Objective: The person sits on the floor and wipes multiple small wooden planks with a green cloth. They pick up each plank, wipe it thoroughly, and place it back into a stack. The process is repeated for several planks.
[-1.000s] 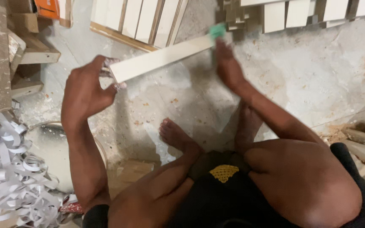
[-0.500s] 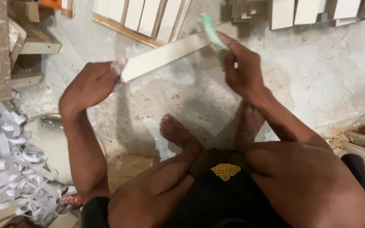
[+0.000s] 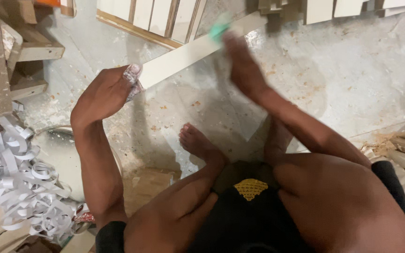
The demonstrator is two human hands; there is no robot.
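Left hand (image 3: 106, 91) grips near end of pale wooden strip (image 3: 198, 50), fingers wrapped tight. Right hand (image 3: 240, 63), blurred, presses a green pad (image 3: 220, 29) onto strip's far end. Paper curls (image 3: 15, 178) below left hand.

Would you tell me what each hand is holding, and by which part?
The left hand grips the pale wooden strip by its near end. The right hand presses a small green piece against the strip's far end.
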